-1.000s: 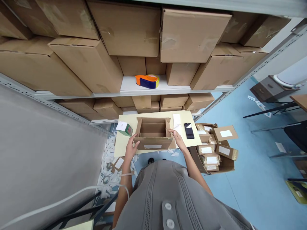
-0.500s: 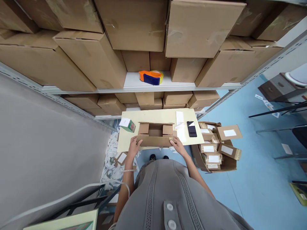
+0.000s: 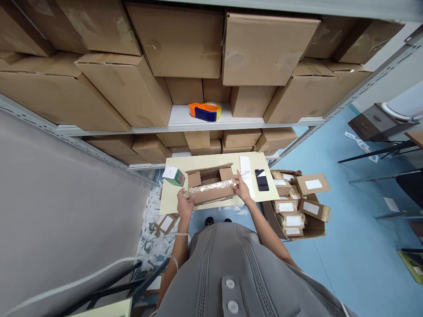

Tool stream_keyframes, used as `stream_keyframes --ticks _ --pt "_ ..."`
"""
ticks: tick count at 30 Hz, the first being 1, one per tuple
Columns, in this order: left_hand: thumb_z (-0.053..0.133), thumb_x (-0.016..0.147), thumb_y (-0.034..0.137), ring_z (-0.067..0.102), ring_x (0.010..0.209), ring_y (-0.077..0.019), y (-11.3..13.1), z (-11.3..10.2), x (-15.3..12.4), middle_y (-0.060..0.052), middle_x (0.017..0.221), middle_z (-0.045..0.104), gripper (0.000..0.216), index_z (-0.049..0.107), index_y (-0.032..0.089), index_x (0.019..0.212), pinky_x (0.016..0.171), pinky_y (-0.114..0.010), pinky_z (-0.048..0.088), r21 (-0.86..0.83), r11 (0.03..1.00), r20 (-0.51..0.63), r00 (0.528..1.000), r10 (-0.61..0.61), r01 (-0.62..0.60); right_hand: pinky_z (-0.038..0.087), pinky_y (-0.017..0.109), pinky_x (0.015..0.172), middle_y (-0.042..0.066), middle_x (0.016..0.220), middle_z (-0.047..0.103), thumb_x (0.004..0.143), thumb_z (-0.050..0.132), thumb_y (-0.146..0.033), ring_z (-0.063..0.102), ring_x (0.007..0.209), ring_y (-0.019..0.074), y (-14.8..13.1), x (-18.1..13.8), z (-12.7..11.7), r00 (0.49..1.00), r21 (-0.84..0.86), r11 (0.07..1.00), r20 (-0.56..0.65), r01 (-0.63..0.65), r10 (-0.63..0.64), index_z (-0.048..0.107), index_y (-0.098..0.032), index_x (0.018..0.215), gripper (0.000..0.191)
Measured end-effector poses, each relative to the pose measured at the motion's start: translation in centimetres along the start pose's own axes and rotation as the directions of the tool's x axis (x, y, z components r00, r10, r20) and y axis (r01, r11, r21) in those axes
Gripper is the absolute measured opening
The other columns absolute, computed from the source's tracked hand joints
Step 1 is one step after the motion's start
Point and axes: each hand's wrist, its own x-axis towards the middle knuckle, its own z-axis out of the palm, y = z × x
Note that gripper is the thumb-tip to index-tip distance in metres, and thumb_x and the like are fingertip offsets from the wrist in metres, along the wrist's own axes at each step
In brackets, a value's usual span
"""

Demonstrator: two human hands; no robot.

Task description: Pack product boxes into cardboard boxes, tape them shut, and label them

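A brown cardboard box [image 3: 211, 187] lies on the pale yellow table [image 3: 264, 160], its near flap folded over the top with a strip of shiny tape along it. My left hand [image 3: 183, 205] grips the box's near left corner. My right hand [image 3: 241, 189] presses on the right end of the taped flap, fingers together. The far flap and both side flaps still stand up. A small green and white carton [image 3: 174, 176] sits just left of the box. A black phone [image 3: 261, 179] and a white paper slip [image 3: 245, 169] lie to the right.
An orange and blue tape dispenser [image 3: 203, 111] rests on the shelf above, between large cardboard boxes. An open carton [image 3: 310, 224] of small labelled parcels stands on the blue floor at right. White paper scraps [image 3: 150, 215] litter the floor at left. A grey wall runs along the left.
The near flap has been folded down over the box opening, the side flaps turned in first. My hands moved from the box's sides onto the folded flap.
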Motion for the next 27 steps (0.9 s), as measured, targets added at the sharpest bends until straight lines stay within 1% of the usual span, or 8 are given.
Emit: stream_keyframes --ticks 4,8,11,16,20,22,24,27 --pt "0.067 0.081 0.031 0.064 0.076 -0.015 -0.7 0.1 0.4 -0.011 0.126 0.052 0.066 0.036 0.021 0.137 0.077 -0.036 0.053 0.001 1.0 0.022 1.0 -0.005 0.005 0.051 0.036 0.079 0.012 0.136 0.053 0.078 0.065 -0.02 0.066 0.095 0.0272 -2.6 1.7 -0.9 0.998 -0.276 0.96 0.028 0.053 -0.047 0.013 -0.032 0.157 0.095" --pt "0.066 0.082 0.036 0.064 0.077 -0.0153 -1.2 0.2 0.7 -0.014 0.127 0.05 0.067 0.036 0.019 0.139 0.08 -0.038 0.054 -0.017 1.0 0.035 0.999 -0.004 0.005 0.051 0.03 0.072 0.01 0.144 0.043 0.086 0.058 -0.02 0.067 0.091 0.021 -5.2 2.7 -1.1 0.994 -0.444 0.891 0.096 0.092 -0.055 0.003 -0.038 0.156 0.091" --pt "0.067 0.082 0.035 0.064 0.077 -0.0148 -1.1 0.3 0.7 -0.014 0.128 0.05 0.067 0.037 0.018 0.139 0.081 -0.037 0.054 -0.041 0.999 0.029 0.999 -0.02 0.022 0.052 0.03 0.074 0.01 0.145 0.04 0.091 0.05 -0.022 0.066 0.095 0.0203 -5.7 1.8 -1.0 0.997 -0.499 0.864 0.065 0.063 -0.036 0.008 -0.039 0.155 0.078" --pt "0.066 0.083 0.034 0.065 0.08 -0.0165 -1.0 0.4 0.5 -0.016 0.13 0.05 0.066 0.036 0.017 0.14 0.083 -0.039 0.053 -0.02 0.999 0.031 0.999 -0.035 0.036 0.052 0.034 0.085 0.012 0.149 0.036 0.097 0.041 -0.03 0.062 0.113 0.0248 -4.4 -1.2 -0.8 0.998 -0.587 0.809 0.066 0.037 0.002 0.029 -0.034 0.152 0.056" --pt "0.061 0.086 0.033 0.066 0.091 -0.0228 -0.5 0.0 0.2 -0.019 0.133 0.049 0.065 0.034 0.015 0.142 0.085 -0.043 0.054 0.046 0.999 0.055 0.998 -0.023 0.02 0.051 0.036 0.089 0.013 0.151 0.036 0.1 0.036 -0.036 0.06 0.118 0.0259 -3.3 -2.4 -0.4 0.988 -0.623 0.782 0.121 -0.001 0.097 0.025 -0.035 0.153 0.055" --pt "0.056 0.088 0.032 0.062 0.109 -0.0288 0.4 -0.2 -0.1 -0.021 0.138 0.046 0.064 0.032 0.012 0.145 0.09 -0.045 0.052 0.108 0.993 0.023 0.999 0.042 -0.044 0.051 0.037 0.089 0.012 0.151 0.037 0.101 0.033 -0.036 0.059 0.119 0.0259 -3.0 -2.6 -0.1 0.984 -0.627 0.779 0.126 -0.017 0.123 0.021 -0.037 0.154 0.055" --pt "0.05 0.091 0.029 0.047 0.131 -0.0324 1.8 0.0 -0.6 -0.022 0.147 0.039 0.062 0.031 0.012 0.148 0.102 -0.048 0.046 0.199 0.962 -0.014 0.981 0.192 -0.186 0.05 0.037 0.09 0.012 0.152 0.036 0.101 0.031 -0.037 0.058 0.122 0.0258 -2.8 -2.6 0.1 0.984 -0.625 0.78 0.127 -0.018 0.124 0.02 -0.037 0.155 0.055" --pt "0.041 0.095 0.029 0.022 0.148 -0.0314 3.9 1.1 -1.4 -0.014 0.159 0.028 0.058 0.032 0.016 0.151 0.118 -0.052 0.025 0.323 0.835 0.072 0.891 0.448 -0.446 0.05 0.036 0.091 0.011 0.153 0.035 0.102 0.03 -0.037 0.056 0.124 0.0248 -2.5 -2.6 0.2 0.983 -0.617 0.787 0.131 -0.02 0.128 0.019 -0.037 0.155 0.054"
